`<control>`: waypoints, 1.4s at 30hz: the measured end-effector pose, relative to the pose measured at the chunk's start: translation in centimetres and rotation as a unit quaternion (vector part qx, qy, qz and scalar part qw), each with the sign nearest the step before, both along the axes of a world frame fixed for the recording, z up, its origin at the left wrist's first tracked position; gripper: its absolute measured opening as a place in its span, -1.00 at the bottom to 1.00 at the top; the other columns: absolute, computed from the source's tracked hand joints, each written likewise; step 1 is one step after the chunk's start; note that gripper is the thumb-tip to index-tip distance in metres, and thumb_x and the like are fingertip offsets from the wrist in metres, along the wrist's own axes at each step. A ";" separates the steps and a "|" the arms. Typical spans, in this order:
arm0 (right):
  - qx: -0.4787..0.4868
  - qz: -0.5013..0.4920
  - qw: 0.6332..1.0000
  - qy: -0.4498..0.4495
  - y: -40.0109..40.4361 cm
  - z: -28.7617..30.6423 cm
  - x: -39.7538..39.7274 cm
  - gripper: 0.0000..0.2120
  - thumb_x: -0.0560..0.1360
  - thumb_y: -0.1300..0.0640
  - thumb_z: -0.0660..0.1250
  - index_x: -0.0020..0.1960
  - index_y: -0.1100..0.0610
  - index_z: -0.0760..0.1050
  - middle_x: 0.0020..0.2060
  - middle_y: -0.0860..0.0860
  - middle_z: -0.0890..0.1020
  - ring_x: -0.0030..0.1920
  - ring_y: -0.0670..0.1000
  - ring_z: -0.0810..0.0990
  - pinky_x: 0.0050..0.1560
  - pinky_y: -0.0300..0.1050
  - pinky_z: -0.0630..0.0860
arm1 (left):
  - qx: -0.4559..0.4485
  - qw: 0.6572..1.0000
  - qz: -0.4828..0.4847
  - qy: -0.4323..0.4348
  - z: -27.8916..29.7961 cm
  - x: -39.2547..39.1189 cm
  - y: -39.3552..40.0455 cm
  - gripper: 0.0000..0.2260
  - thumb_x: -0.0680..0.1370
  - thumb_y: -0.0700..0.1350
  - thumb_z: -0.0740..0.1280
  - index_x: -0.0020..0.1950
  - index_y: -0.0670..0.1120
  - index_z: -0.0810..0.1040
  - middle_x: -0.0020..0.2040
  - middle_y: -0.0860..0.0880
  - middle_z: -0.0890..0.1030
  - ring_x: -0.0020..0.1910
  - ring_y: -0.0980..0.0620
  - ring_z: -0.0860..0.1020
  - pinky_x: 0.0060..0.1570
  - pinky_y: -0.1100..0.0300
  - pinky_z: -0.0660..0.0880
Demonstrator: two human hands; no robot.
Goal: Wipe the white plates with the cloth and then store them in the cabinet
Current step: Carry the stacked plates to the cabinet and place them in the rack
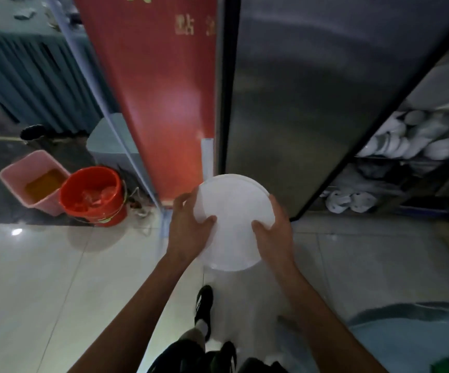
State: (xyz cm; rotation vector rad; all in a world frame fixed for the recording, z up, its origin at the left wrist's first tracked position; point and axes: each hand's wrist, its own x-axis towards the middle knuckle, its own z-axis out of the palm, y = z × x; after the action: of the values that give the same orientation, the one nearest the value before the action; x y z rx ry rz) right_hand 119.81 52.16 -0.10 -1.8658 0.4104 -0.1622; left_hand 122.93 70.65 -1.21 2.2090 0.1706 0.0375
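White plate (pixel 234 222) gripped at opposite rims, left hand (pixel 188 230) and right hand (pixel 274 232) curled on it; open cabinet shelves (pixel 406 146) lie up-right, nearer right grip.

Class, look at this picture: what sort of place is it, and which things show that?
Probably a restaurant's back area: an open steel cabinet with stacked white crockery, a cloth-skirted dining table, and a red plastic bucket on the floor.

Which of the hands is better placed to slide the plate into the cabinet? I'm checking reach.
Probably the right hand: it grips the white plate on the side nearer the open cabinet and its shelves of dishes. The left hand holds the far edge.
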 end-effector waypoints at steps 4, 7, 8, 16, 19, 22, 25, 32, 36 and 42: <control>-0.038 -0.071 0.997 0.017 -3.5 0.4 3.4 -0.31 0.46 0.33 0.36 0.53 0.01 0.28 0.38 -0.08 0.41 0.28 -0.14 0.36 0.24 -0.28 0.29 | -0.025 0.996 -0.080 -0.007 -0.1 6.0 -4.0 -0.31 0.44 -0.14 0.51 0.53 -0.03 0.34 0.42 -0.09 0.37 0.18 0.10 0.41 0.10 0.40 0.23; -0.047 -0.130 0.990 0.023 -6.0 0.7 5.4 -0.31 0.45 0.34 0.38 0.52 0.03 0.30 0.41 0.01 0.44 0.36 0.00 0.41 0.32 -0.14 0.35 | -0.038 0.990 -0.136 -0.014 -0.2 10.0 -7.1 -0.30 0.42 -0.16 0.52 0.53 -0.02 0.36 0.41 -0.10 0.41 0.29 0.01 0.43 0.12 0.41 0.21; -0.050 -0.151 0.987 0.027 -6.8 0.7 5.8 -0.31 0.45 0.33 0.39 0.52 0.02 0.30 0.41 0.02 0.44 0.36 0.03 0.42 0.33 -0.10 0.37 | -0.035 0.987 -0.155 -0.011 -0.3 11.3 -8.3 -0.30 0.43 -0.15 0.51 0.53 0.00 0.35 0.43 -0.09 0.40 0.34 -0.03 0.41 0.18 0.35 0.24; -0.035 -0.311 0.948 0.064 -14.9 0.2 6.3 -0.33 0.49 0.24 0.40 0.52 -0.04 0.26 0.43 0.00 0.40 0.35 0.04 0.41 0.24 -0.01 0.44 | -0.029 0.950 -0.309 0.020 -1.5 16.9 -20.2 -0.28 0.45 -0.13 0.51 0.56 0.02 0.30 0.46 -0.06 0.34 0.40 -0.04 0.35 0.27 0.22 0.28; -0.021 -0.370 0.927 0.058 -18.9 -0.4 6.2 -0.33 0.50 0.23 0.39 0.52 -0.10 0.24 0.41 -0.04 0.40 0.23 -0.05 0.39 0.09 -0.07 0.45 | -0.029 0.934 -0.354 0.023 -2.3 18.3 -26.2 -0.27 0.43 -0.14 0.52 0.55 0.03 0.32 0.45 -0.05 0.35 0.38 0.00 0.34 0.23 0.28 0.23; -0.008 -0.405 0.913 0.053 -23.9 -0.7 6.3 -0.33 0.51 0.25 0.38 0.52 -0.11 0.24 0.43 -0.04 0.39 0.21 -0.07 0.37 0.08 -0.08 0.43 | -0.025 0.923 -0.383 0.034 -2.6 19.2 -32.3 -0.26 0.43 -0.13 0.52 0.56 0.04 0.31 0.45 -0.05 0.33 0.39 -0.03 0.35 0.26 0.22 0.25; 0.007 -0.435 0.900 0.034 -28.5 -0.7 6.2 -0.32 0.50 0.25 0.39 0.51 -0.14 0.25 0.43 -0.05 0.39 0.20 -0.07 0.39 0.03 -0.13 0.43 | -0.020 0.909 -0.415 0.030 -2.2 19.9 -37.7 -0.26 0.43 -0.11 0.52 0.56 0.06 0.30 0.45 -0.04 0.35 0.37 -0.01 0.36 0.27 0.22 0.25; 0.034 -0.476 0.879 -0.009 -37.1 -0.1 7.0 -0.31 0.47 0.25 0.39 0.49 -0.17 0.28 0.32 -0.17 0.40 0.20 -0.11 0.39 0.03 -0.24 0.42 | -0.034 0.891 -0.452 -0.003 -0.3 21.3 -47.5 -0.29 0.41 -0.18 0.54 0.53 0.01 0.38 0.38 -0.01 0.39 0.30 0.05 0.42 0.20 0.29 0.31; 0.032 -0.492 0.870 -0.024 -41.1 0.4 8.2 -0.31 0.47 0.25 0.38 0.49 -0.19 0.27 0.27 -0.25 0.37 0.19 -0.12 0.40 -0.10 -0.40 0.35 | -0.038 0.880 -0.472 -0.026 0.8 22.6 -52.0 -0.30 0.42 -0.19 0.54 0.52 -0.02 0.38 0.38 -0.01 0.38 0.32 0.04 0.41 0.26 0.27 0.32; 0.018 -0.502 0.864 -0.040 -47.2 0.9 11.4 -0.31 0.47 0.25 0.36 0.47 -0.23 0.25 0.26 -0.30 0.34 0.27 -0.11 0.39 0.21 -0.02 0.47 | -0.036 0.875 -0.482 -0.026 1.0 26.0 -59.1 -0.29 0.44 -0.12 0.51 0.55 0.03 0.33 0.40 -0.03 0.38 0.34 0.05 0.39 0.26 0.23 0.30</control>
State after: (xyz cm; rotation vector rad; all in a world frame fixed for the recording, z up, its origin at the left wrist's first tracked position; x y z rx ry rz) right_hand 131.17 5.01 0.83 -1.4297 1.2883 -0.9186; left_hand 148.91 11.53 -0.19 1.9871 -0.9486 -0.4519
